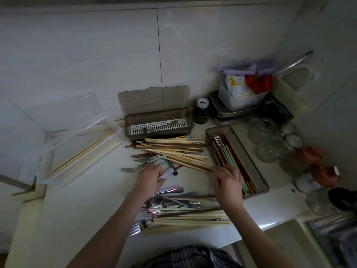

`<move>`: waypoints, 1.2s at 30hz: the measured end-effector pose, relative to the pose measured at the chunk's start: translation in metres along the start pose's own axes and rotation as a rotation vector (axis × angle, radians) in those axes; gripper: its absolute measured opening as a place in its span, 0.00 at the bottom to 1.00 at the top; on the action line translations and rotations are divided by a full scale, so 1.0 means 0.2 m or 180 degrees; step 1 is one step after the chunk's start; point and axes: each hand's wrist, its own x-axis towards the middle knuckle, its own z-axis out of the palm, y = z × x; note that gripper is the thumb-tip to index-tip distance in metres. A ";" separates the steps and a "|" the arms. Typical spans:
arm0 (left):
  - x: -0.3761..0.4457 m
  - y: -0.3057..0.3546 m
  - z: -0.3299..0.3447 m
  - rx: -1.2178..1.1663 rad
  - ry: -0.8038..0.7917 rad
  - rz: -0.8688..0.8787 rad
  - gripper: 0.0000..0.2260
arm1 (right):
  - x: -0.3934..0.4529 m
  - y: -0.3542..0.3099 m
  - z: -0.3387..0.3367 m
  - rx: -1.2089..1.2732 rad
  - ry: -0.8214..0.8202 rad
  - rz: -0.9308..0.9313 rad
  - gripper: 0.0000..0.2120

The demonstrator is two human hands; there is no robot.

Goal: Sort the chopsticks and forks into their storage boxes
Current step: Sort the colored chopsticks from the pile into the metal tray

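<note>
— Hands?

— I log the left hand (149, 176) curled around a pale-handled utensil (167, 173) beside the forks (139, 165). The right hand (229, 182) pinches a dark-tipped chopstick (193, 165) at the edge of the chopstick pile (173, 149).

— Boxes?

— Clear box (77, 151) at left holds pale chopsticks; grey box (158, 126) by the wall holds a spoon; right grey box (236, 161) holds coloured chopsticks. All stand on the tabletop (87, 200).

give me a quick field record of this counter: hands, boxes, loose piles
left hand: fingers curled on a white-handled utensil by the forks
right hand: pinching a dark chopstick beside the right box
back box: lid up, one spoon
clear box: pale chopsticks
loose piles: middle pile, near pile
</note>
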 end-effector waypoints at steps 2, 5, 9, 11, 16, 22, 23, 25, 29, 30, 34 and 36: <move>-0.02 0.00 0.01 -0.0131 0.0075 0.0009 0.06 | -0.01 -0.01 0.01 -0.0042 -0.0001 0.0006 0.19; -0.04 -0.01 0.01 -0.0158 0.0191 -0.0074 0.07 | -0.01 0.00 0.01 -0.0012 -0.0050 0.0025 0.19; -0.03 -0.02 -0.02 -0.0280 0.0326 -0.0154 0.11 | -0.01 0.01 0.00 0.0090 -0.0080 0.0060 0.18; -0.02 -0.03 -0.04 -0.0206 0.0428 -0.0138 0.16 | -0.02 0.01 0.00 0.0109 -0.0113 0.0085 0.18; -0.01 -0.02 -0.04 0.0589 0.0476 0.0360 0.18 | -0.02 0.00 -0.01 0.0086 -0.0163 0.0036 0.17; -0.02 0.01 0.03 0.0805 -0.0057 0.0170 0.12 | -0.02 0.00 -0.02 0.0096 -0.0137 0.0002 0.17; -0.02 0.02 0.02 0.0846 -0.0130 0.0151 0.11 | -0.03 0.00 -0.01 0.0106 -0.0152 0.0007 0.17; -0.02 0.03 0.02 0.0944 -0.0314 0.0132 0.10 | -0.02 0.01 -0.01 0.0115 -0.0150 -0.0010 0.17; 0.00 0.03 0.01 0.1204 -0.0676 0.0144 0.10 | -0.02 0.01 -0.01 0.0094 -0.0203 0.0008 0.16; 0.01 0.04 0.01 0.1262 -0.0763 0.0146 0.11 | -0.02 0.01 -0.01 0.0091 -0.0227 0.0019 0.16; 0.04 0.05 -0.06 0.1060 -0.1209 0.0171 0.11 | -0.02 0.02 0.00 0.0052 -0.0288 0.0007 0.16; 0.05 0.03 -0.10 0.0747 -0.1460 0.0193 0.08 | -0.02 0.01 -0.01 0.0030 -0.0299 0.0005 0.16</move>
